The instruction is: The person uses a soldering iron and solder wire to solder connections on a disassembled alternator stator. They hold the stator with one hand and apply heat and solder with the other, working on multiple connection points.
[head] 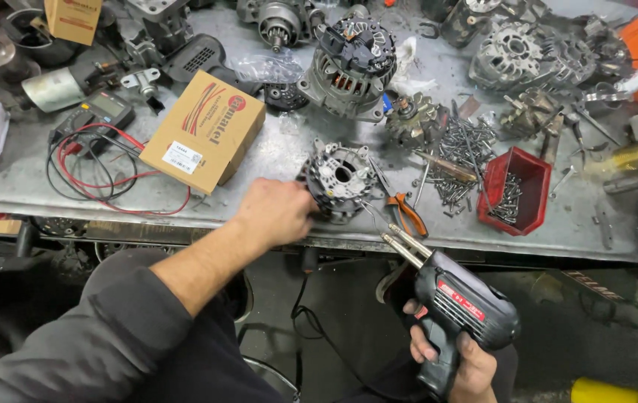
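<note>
My left hand grips the near left edge of a round grey alternator rectifier plate lying at the front of the metal workbench. My right hand holds a black pistol-shaped soldering gun by its grip, below the bench edge. The gun's thin wire tip reaches up to the plate's lower right rim. Orange-handled pliers lie just right of the plate.
A cardboard box and a multimeter with red and black leads lie to the left. An alternator stands behind the plate. A red bin of screws, loose screws and more alternator parts crowd the right.
</note>
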